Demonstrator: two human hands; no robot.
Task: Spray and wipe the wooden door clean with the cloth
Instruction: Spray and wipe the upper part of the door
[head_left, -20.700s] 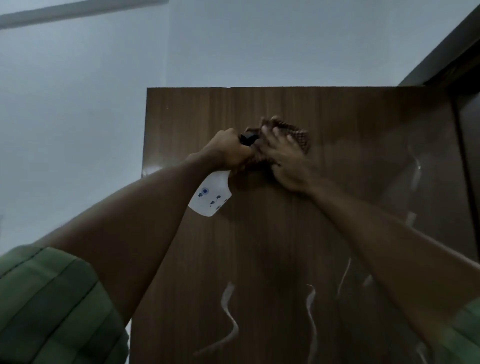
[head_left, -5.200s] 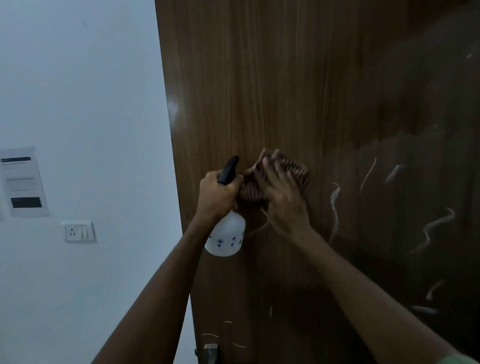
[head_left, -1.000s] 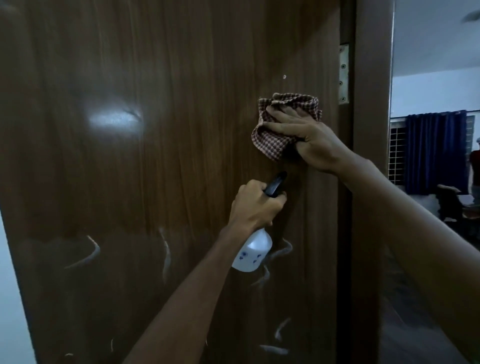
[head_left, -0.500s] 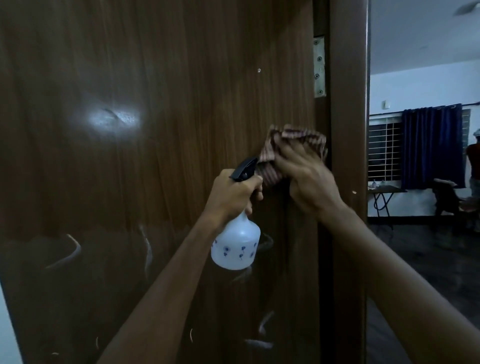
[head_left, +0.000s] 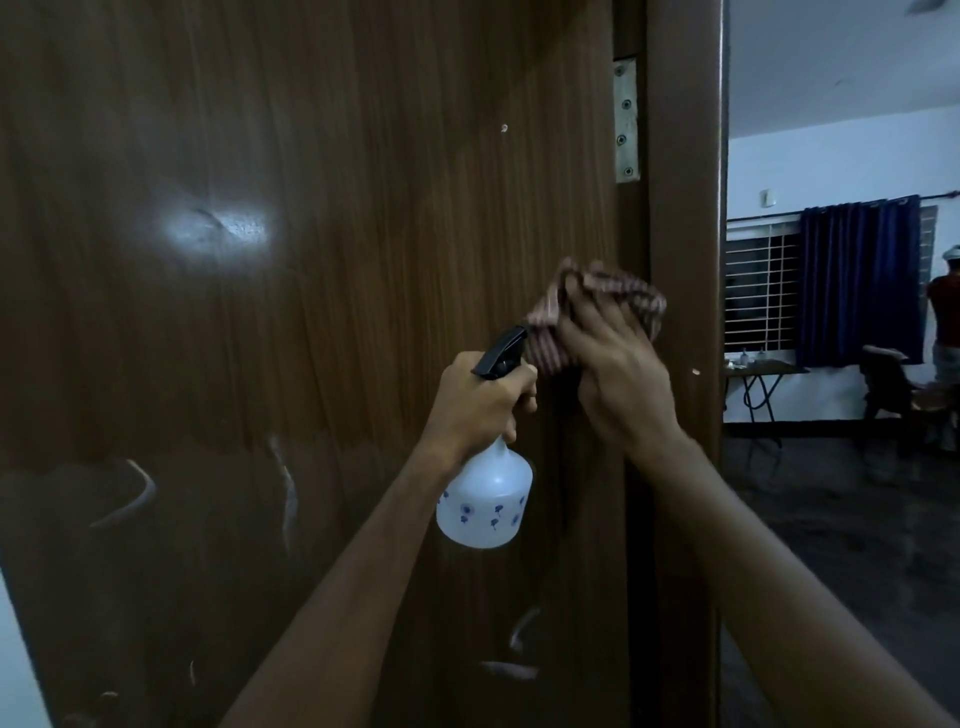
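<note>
- The wooden door is filling the left and middle of the view, with a bright glare patch high on its left part and pale curved streaks showing lower down, so that lower part is likely waiting for more wiping.
- The left hand is holding the spray bottle by its neck, fingers curled round it just under the black nozzle; the white body is hanging below the fist, close to the door face.
- The nozzle is pointing up and right, towards the cloth, and nearly touching its lower left corner.
- The right hand is pressing the checked cloth against the door's right edge, fingers spread over the bunched fabric and hooking into it.
- Over the last second the cloth has been sliding down from beside the hinge, which is now sitting well above it, so the stroke seems to be working down the hinge side.
- The bottle hand has been rising meanwhile to sit just beside the cloth, perhaps readying another spray.
- Beyond the door frame, a room is showing with a blue curtain, a barred window and a chair.
</note>
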